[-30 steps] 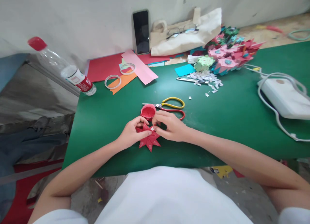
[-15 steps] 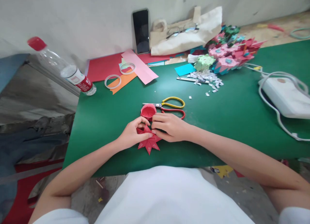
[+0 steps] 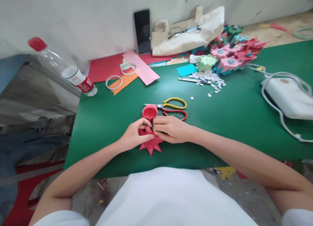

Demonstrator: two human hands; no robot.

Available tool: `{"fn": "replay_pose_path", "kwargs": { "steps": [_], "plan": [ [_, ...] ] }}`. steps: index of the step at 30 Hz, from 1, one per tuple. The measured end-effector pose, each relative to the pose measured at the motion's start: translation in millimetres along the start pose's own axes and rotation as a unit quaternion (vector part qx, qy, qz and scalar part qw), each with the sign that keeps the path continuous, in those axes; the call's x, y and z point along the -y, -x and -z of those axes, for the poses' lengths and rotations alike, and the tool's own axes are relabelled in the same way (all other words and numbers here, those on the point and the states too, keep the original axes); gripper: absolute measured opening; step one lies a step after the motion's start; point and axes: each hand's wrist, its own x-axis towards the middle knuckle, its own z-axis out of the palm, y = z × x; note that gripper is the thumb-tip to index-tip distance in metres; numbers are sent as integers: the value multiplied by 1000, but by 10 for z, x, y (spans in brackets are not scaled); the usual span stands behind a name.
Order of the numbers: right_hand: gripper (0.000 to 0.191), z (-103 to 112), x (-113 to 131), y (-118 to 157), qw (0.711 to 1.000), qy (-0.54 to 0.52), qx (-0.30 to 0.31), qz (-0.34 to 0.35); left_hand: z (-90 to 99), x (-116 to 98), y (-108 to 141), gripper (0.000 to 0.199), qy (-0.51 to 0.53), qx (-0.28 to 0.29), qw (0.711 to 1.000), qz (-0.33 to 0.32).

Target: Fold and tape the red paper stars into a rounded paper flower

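A red folded paper star (image 3: 151,146) with several points lies near the front of the green table, partly covered by my fingers. My left hand (image 3: 137,133) pinches its left and upper part, thumb on top. My right hand (image 3: 168,128) has its fingers curled together on the star's upper right edge. Just beyond my fingertips sits a round red paper cup shape (image 3: 150,112) with a lighter rim. Scissors (image 3: 174,108) with one yellow and one red handle lie behind my right hand, their blades pointing left past the cup shape.
A water bottle (image 3: 80,81) stands at the table's left edge. Two tape rolls (image 3: 113,82) rest near coloured paper (image 3: 105,67). A utility knife (image 3: 194,80), white scraps (image 3: 207,76) and paper flowers (image 3: 230,58) are at the back. A white box with a cable (image 3: 286,97) is on the right.
Very little differs. My right hand has shifted slightly down, away from the scissors, and both hands keep their hold on the star.
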Motion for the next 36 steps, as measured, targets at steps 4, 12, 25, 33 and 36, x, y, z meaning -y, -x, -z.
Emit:
{"fn": "replay_pose_path", "kwargs": {
  "steps": [4,12,25,33,36],
  "plan": [
    [28,14,-21,8,1000,-6,5,-3,5,-1,-1,29,-5,-2,1000,1],
    [25,24,-17,6,1000,-15,7,-7,4,8,3,29,-12,2,1000,-1],
    [25,8,-18,10,1000,-5,10,3,7,9,-9,28,1,3,1000,-4],
    [27,35,-21,14,999,-36,21,-5,13,5,-2,27,-16,7,1000,-10],
    [27,45,-22,20,998,-58,31,-17,13,4,-1,27,-19,10,1000,-6]
  ]
}}
